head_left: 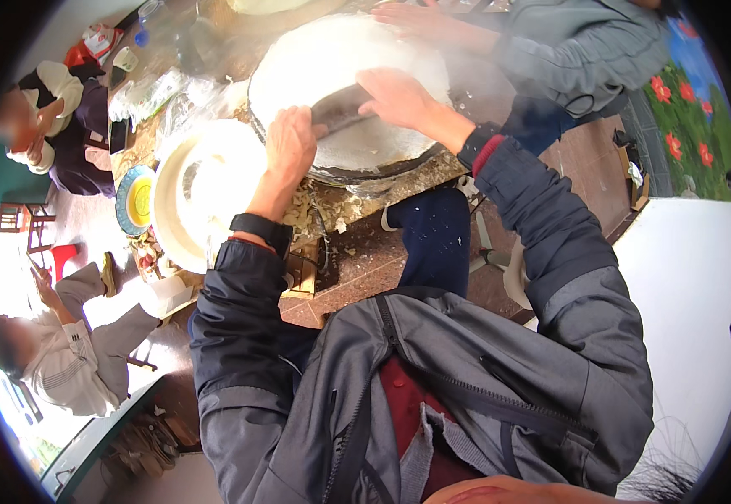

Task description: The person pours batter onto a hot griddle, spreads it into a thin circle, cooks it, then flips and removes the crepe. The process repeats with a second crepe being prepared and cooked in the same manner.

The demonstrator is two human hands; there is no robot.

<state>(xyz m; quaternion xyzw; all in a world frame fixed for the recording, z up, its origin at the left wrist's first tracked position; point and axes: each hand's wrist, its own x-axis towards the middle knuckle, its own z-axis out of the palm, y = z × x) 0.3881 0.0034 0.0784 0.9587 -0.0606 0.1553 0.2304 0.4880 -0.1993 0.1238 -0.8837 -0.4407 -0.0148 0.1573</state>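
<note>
A round griddle (382, 172) bears a pale white layer (298, 63), with some haze over it. My left hand (288, 147) is closed on the left end of a long dark flat strip (338, 107) lying across the white layer; I cannot make out exactly what it is. My right hand (395, 101) grips the strip’s upper right end with bent fingers. Left of the griddle stands a big pale basin (168, 210), its inside washed out by glare, beside a blue-rimmed bowl (134, 218) with yellow inside.
A co-worker’s hands (407, 17) are at the griddle’s far edge. Two seated people (80, 361) (71, 160) are at left. The littered worktable (332, 214) holds plastic bags (143, 97). A white panel (685, 286) and painted flower wall (689, 101) are at right.
</note>
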